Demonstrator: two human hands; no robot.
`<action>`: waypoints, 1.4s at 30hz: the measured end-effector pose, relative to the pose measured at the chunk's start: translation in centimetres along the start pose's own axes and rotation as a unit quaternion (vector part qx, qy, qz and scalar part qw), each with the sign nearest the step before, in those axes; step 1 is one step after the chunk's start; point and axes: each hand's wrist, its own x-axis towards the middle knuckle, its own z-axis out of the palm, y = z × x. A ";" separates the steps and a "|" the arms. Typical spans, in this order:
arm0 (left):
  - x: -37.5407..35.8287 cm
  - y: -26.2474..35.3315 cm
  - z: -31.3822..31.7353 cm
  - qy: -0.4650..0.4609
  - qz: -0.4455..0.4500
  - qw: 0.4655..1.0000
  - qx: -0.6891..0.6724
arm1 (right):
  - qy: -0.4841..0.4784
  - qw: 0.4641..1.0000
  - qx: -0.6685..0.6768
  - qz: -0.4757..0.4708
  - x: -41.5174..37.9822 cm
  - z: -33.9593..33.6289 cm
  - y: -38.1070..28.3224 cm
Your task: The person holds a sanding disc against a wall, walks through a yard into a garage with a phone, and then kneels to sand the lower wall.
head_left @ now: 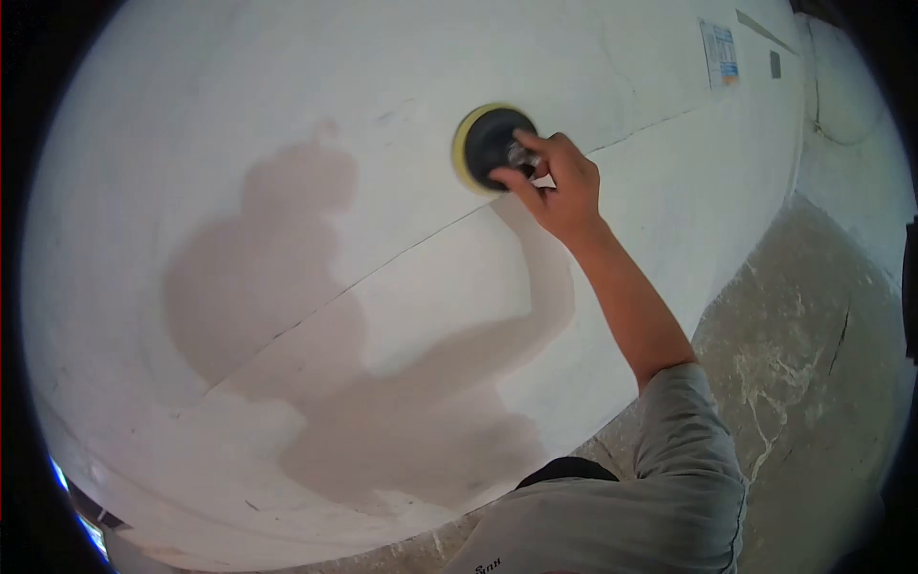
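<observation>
right hand (pixel 564 187) presses round sanding pad (pixel 486 145) against white wall (pixel 287 115)

A building under renovation: bare white wall (pixel 287 115), rough concrete floor (pixel 803 364).

Grey short sleeve (pixel 684 421), bare forearm, grey shirt with dark lettering

One head-worn fisheye view looks forward and down, close to a white wall (pixel 287 124) (probably plaster), concrete floor (pixel 813 335) at right.
</observation>
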 end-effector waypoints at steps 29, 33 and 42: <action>10.8 11.0 16.9 -0.357 0.032 0.765 0.535 | 0.140 0.981 -0.037 0.125 5.2 -5.3 11.1; 8.7 10.8 17.2 -0.362 0.029 0.738 0.568 | 0.167 0.977 -0.093 0.096 7.6 -8.1 17.6; -0.4 -15.0 14.6 -0.116 0.309 0.675 0.660 | -0.150 0.900 -0.089 -0.400 -7.2 -4.4 3.0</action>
